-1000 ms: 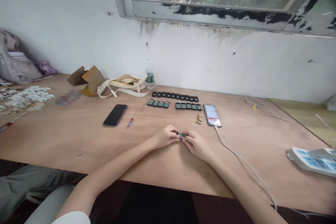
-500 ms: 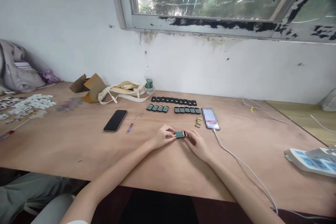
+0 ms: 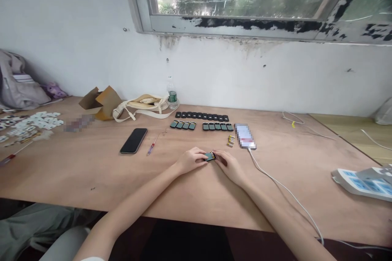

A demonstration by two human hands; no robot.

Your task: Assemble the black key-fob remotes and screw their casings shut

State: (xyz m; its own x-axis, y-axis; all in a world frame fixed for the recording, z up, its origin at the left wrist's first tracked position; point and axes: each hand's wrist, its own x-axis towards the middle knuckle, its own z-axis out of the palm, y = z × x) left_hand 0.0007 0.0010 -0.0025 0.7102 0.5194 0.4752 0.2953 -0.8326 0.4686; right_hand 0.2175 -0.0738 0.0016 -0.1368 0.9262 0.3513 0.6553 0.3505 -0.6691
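Between my hands is a small black device half (image 3: 209, 156) with a flat grey-green face and small parts at its right end. My left hand (image 3: 192, 160) closes its fingertips on the left end. The fingers of my right hand (image 3: 228, 165) are bent together at the right end, over the small parts. Farther back lie similar open device halves in two groups, one on the left (image 3: 183, 125) and one on the right (image 3: 217, 127). Behind them runs a row of black covers (image 3: 202, 116). Several small yellow-and-silver cylinders (image 3: 231, 141) lie right of my hands.
A black phone (image 3: 134, 141) and a screwdriver (image 3: 151, 148) lie to the left. A lit phone (image 3: 245, 136) trails a white cable (image 3: 283, 187) toward the front edge. A power strip (image 3: 361, 183) stands right; a bottle (image 3: 172, 98), bag (image 3: 143, 105) and cardboard box (image 3: 102, 102) stand behind.
The device half has tilted slightly, its right end turning away from me. My left hand has shifted a little right and covers more of it. The camera view has shifted slightly.
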